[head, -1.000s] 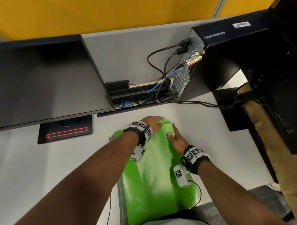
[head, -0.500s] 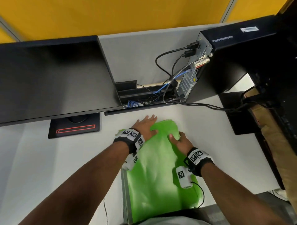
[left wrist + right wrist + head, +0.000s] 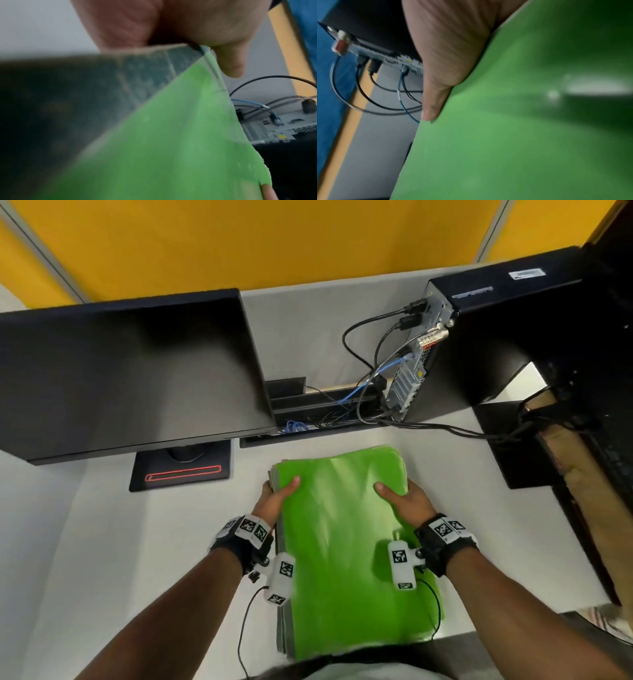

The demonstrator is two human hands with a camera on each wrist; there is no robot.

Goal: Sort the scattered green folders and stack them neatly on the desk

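Both hands shifted to folder stack [image 3: 346, 542] sides, left grip [image 3: 277, 498] and right grip [image 3: 407, 501] pinching it; white desk [image 3: 102, 542].

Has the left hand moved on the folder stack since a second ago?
Yes. The left hand has slid off the stack's far end, nearest the cable tray, to the left edge of the green folders, thumb on top, gripping.
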